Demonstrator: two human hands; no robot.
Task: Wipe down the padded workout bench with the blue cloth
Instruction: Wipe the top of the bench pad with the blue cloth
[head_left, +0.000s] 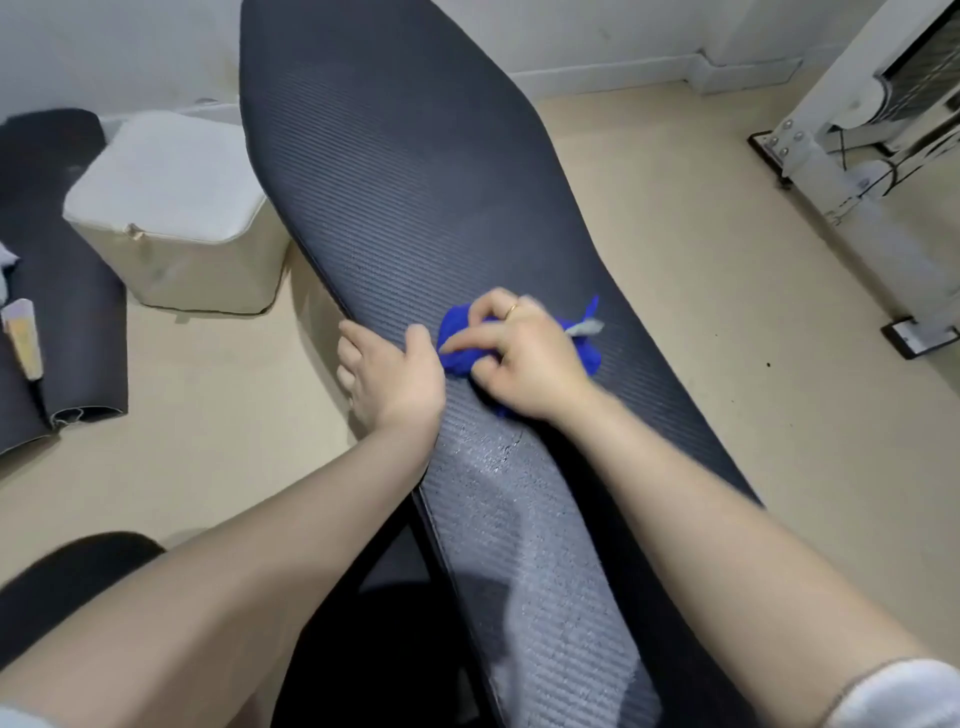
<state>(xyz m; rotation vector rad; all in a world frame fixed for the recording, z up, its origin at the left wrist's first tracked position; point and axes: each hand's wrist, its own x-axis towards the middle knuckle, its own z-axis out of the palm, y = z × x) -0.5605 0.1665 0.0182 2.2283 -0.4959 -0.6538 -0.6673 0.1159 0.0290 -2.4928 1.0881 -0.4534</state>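
Right grip (524, 358) bunched around blue cloth (457, 338), pressed mid-desk (415, 156) on ribbed padding (balled up, likely for firmer scrubbing). Left grip (389, 374) curled over near edge, thumb on top, probably to brace against wiping force.

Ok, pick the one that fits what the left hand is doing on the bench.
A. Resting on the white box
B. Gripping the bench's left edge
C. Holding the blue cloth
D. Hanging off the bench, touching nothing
B: the left hand wraps its fingers over the left edge of the bench, while the right hand holds the cloth.
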